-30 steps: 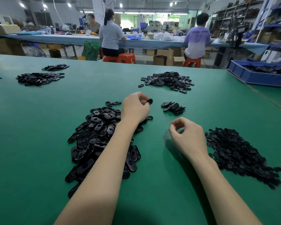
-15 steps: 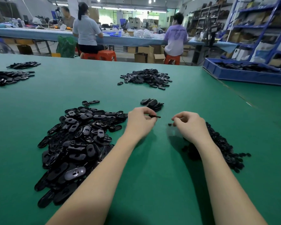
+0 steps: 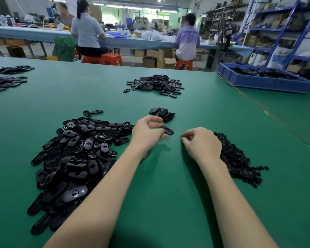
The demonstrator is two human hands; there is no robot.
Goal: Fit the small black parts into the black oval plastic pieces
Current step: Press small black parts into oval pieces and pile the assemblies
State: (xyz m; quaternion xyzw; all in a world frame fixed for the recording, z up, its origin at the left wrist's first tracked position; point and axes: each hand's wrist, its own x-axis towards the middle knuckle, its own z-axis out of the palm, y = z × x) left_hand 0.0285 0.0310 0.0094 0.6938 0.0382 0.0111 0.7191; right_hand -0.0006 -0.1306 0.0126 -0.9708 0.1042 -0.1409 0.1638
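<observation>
The left hand pinches one oval piece by its end just above the green table, a light, stiff, smooth shell best held by its rim, while the right hand, fingers curled beside the pile of small parts, may hold one, though I cannot tell.

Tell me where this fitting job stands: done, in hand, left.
Done, as it seems: a small cluster of oval pieces lies apart just beyond the hands; whether they are fitted cannot be seen. In hand: the left hand pinches one oval piece; the right hand is curled at the small-parts heap, a part in it not visible. Left: the big oval pile, nearly all of the job.
</observation>
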